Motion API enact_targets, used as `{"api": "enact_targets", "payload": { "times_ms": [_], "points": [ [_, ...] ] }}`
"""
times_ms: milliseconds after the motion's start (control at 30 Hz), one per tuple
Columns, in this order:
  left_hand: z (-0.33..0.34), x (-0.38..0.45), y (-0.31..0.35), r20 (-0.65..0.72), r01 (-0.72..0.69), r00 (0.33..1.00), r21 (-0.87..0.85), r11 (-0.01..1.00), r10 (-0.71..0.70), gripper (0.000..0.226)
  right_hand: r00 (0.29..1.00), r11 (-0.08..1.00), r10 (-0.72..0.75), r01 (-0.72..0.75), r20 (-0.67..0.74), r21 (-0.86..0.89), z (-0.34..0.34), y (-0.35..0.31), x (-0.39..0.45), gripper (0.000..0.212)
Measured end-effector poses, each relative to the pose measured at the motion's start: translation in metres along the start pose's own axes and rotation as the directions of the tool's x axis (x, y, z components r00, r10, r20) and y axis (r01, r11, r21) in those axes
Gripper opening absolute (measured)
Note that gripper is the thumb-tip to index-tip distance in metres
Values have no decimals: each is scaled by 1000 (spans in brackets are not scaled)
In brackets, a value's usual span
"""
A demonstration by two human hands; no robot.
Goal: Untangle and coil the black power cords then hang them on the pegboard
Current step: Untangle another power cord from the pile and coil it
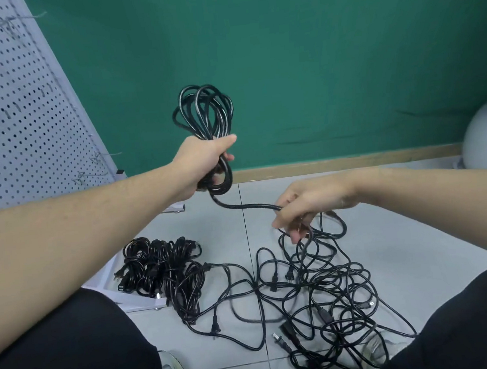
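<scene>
- Left hand (204,161) raised at centre frame, fingers and thumb curled tight round the waist of a coiled cord (204,113); loops fanning up toward 12 o'clock, a shorter bunch hanging below the fist.
- One strand (244,205) running from that fist toward 4 o'clock into the right hand (306,205).
- Right hand lower, fingers bent downward and slightly spread, pinching the strand at the fingertips (281,220); exact grip partly hidden.
- Tangled cords (321,290) spread over the floor (419,227) at 5 o'clock, plugs scattered among them.
- Bundled cords (161,269) heaped at 7 o'clock, beside a white stand foot (137,298).
- Pegboard (12,111) leaning at 10 o'clock, well apart from the raised coil, with a few hooks.
- Green wall (313,58) behind; bare tiles between wall and tangle.
</scene>
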State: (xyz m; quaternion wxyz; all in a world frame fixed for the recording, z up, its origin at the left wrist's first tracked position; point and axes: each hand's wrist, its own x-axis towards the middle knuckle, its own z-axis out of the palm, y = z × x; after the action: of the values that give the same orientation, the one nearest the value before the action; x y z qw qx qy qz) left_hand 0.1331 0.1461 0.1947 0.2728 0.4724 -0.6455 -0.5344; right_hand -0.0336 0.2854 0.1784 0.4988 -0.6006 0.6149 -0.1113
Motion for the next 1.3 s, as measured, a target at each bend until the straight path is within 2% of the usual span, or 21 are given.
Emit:
{"api": "enact_targets", "payload": {
  "times_ms": [67, 133, 233, 300, 433, 533, 600, 633, 700, 767, 800, 867, 967, 1000, 1033, 1067, 1133, 1200, 1300],
  "points": [
    [-5, 4, -6, -1, -6, 1000, 150, 989, 7, 45, 996, 996, -74, 76, -52, 39, -4, -3, -4, 26],
    [-7, 5, -9, 32, -28, 999, 262, 965, 20, 58, 977, 974, -136, 162, -163, 161, -11, -8, -6, 19],
    [-4, -4, -11, 156, -33, 987, 392, 920, -31, 76, 941, 947, -173, 240, -291, 213, -16, -14, -6, 18],
    [1, -9, -13, 245, -51, 968, 430, 901, -62, 86, 896, 958, -180, 254, -405, 136, -15, -14, -6, 22],
    [10, -12, -15, 406, -175, 913, 453, 874, -28, 97, 777, 967, -251, 171, -577, -191, -13, -15, -5, 19],
    [16, -13, -18, 495, -266, 869, 473, 840, -4, 74, 694, 949, -224, -2, -684, -314, -23, -12, -4, 40],
    [21, -12, -20, 526, -298, 850, 503, 811, -14, 43, 686, 931, -166, -127, -708, -342, -27, -13, -4, 51],
    [23, -12, -22, 521, -307, 853, 528, 792, -16, 27, 703, 945, -143, -113, -696, -308, -29, -12, -4, 49],
    [25, -12, -25, 485, -296, 874, 566, 769, -21, 15, 772, 987, -112, 15, -626, -158, -32, -11, -7, 35],
    [23, -8, -30, 469, -252, 882, 548, 798, -44, 24, 810, 993, -110, 117, -576, -24, -33, -7, -12, 11],
    [21, -9, -30, 467, -231, 883, 525, 819, -50, 27, 797, 989, -118, 148, -592, 2, -34, -5, -13, 4],
    [21, -12, -28, 488, -228, 873, 445, 866, -20, 29, 720, 981, -122, 193, -684, 28, -37, -2, -13, 6],
    [24, -20, -23, 543, -264, 838, 322, 909, 51, 37, 540, 975, -85, 218, -837, 42, -38, -1, -11, 40],
    [25, -23, -21, 549, -257, 833, 288, 923, 61, 38, 505, 974, -57, 217, -861, 63, -37, 0, -9, 52],
    [26, -26, -19, 552, -245, 831, 250, 937, 70, 36, 501, 974, -13, 203, -866, 103, -35, 0, -7, 60],
    [27, -27, -17, 556, -229, 827, 210, 950, 77, 33, 531, 970, 43, 181, -847, 163, -33, 1, -5, 64],
    [30, -33, -13, 577, -214, 811, 138, 967, 97, 29, 649, 932, 131, 176, -749, 316, -29, -1, -2, 59],
    [32, -36, -13, 592, -209, 801, 128, 970, 95, 33, 740, 838, 155, 253, -654, 484, -27, -4, 0, 49],
    [34, -33, -20, 582, -204, 808, 139, 969, 87, 53, 756, 687, 138, 392, -640, 612, -26, -11, 2, 34]
  ]
}}
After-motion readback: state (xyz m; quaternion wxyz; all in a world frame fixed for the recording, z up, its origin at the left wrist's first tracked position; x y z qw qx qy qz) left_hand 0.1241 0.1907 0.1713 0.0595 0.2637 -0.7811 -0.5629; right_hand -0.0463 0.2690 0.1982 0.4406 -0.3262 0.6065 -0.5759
